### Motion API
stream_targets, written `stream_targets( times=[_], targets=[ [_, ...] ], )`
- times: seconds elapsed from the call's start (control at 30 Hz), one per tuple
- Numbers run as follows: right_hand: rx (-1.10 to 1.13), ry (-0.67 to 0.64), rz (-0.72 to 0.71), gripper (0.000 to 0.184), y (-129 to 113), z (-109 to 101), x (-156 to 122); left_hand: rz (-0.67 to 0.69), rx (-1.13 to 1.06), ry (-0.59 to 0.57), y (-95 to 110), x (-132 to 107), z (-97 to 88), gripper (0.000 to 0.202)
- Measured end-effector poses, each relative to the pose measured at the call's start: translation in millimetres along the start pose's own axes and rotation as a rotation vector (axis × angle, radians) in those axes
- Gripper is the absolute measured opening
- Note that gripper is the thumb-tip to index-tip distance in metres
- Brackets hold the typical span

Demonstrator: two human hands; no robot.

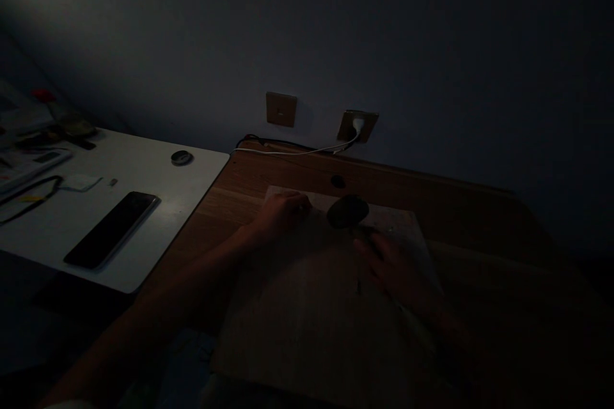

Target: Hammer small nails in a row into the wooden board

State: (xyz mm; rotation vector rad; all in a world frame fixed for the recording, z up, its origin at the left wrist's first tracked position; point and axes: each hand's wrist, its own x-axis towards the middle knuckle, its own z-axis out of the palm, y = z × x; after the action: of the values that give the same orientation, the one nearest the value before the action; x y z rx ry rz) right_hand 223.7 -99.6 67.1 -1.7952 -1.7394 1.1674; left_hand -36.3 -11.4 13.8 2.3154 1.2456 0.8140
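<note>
The picture is very dark. My right hand (391, 265) is closed around the handle of a mallet. The mallet's dark, rounded head (348, 211) sits over the far part of a pale wooden board (307, 313). My left hand (286, 209) is at the board's far left edge, its fingers curled and pressed together. Whatever those fingers hold, if anything, is too dark to make out. A gap separates the mallet head from my left fingertips. On the board below my right fingers lies a small dark sliver (359, 286).
The board lies on a brown wooden table (220, 201) against the wall. Left of it, a white table (144, 169) carries a phone (112, 230), a small round dark item (181, 158) and clutter. A white cable (292, 153) runs to a wall socket (358, 126).
</note>
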Motion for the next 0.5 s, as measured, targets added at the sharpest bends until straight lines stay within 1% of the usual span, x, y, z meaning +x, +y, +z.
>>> stream_targets(
  times=[0.13,0.23,0.3,0.33,0.43,0.5],
  targets=[
    [0.013,-0.047,-0.015,0.034,-11.1,4.4,9.0,-0.024,-0.084,-0.011,1.7,0.2,-0.9,0.019],
    [0.036,-0.064,-0.038,0.031,-16.6,7.3,14.6,0.004,-0.072,-0.016,0.9,0.4,1.2,0.013],
    [0.048,-0.079,-0.052,0.031,-20.1,9.1,18.5,-0.006,-0.076,-0.008,0.2,0.7,2.9,0.014],
    [0.05,-0.082,-0.056,0.031,-22.1,9.8,20.6,-0.024,-0.094,-0.003,-0.1,0.8,3.5,0.019],
    [0.028,-0.074,-0.076,0.029,-28.8,10.4,26.9,-0.085,-0.187,-0.004,-0.3,1.1,3.7,0.049],
    [0.0,-0.069,-0.101,0.029,-33.6,10.2,30.4,-0.117,-0.236,-0.02,-0.3,1.2,3.0,0.061]
  ],
)
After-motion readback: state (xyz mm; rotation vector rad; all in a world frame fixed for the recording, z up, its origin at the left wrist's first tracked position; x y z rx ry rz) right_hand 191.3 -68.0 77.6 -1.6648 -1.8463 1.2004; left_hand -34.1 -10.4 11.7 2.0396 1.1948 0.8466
